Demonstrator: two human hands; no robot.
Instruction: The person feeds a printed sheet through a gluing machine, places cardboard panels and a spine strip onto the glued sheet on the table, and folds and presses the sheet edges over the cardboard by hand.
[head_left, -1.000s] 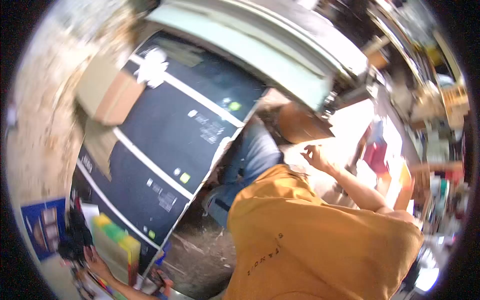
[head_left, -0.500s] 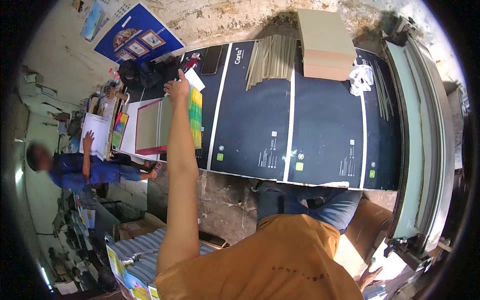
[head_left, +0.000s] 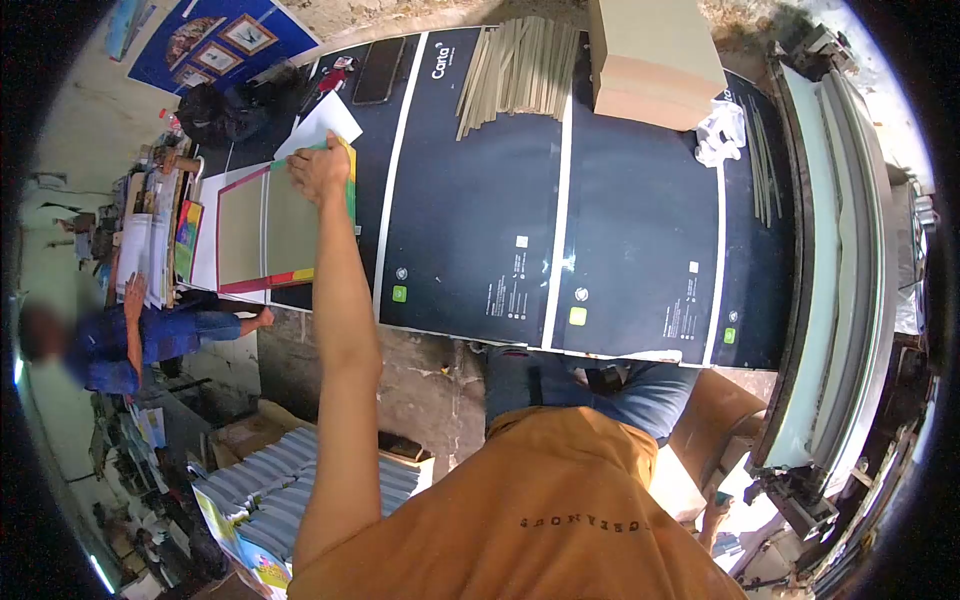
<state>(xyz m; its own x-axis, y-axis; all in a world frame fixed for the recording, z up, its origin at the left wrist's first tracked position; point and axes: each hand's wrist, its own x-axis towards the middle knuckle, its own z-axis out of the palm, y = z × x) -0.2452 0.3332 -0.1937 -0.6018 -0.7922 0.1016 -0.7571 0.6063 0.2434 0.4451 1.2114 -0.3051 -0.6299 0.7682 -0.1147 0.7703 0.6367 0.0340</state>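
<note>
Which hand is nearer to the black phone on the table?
Left. The left hand is at the same end of the table as the black phone, on its near side; the right hand is far off, beyond the table's front edge.

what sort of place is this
Probably a bookbinding or print workshop, judging by the narrow strips, the red-edged board panel and the long metal machine.

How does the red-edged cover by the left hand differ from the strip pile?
The red-edged cover shows wide panels; the strip pile is many narrow pieces. The cover has red edging; the strips are plain. The left hand is over the cover, while no hand is at the strips. Both look greyish-brown.
</note>
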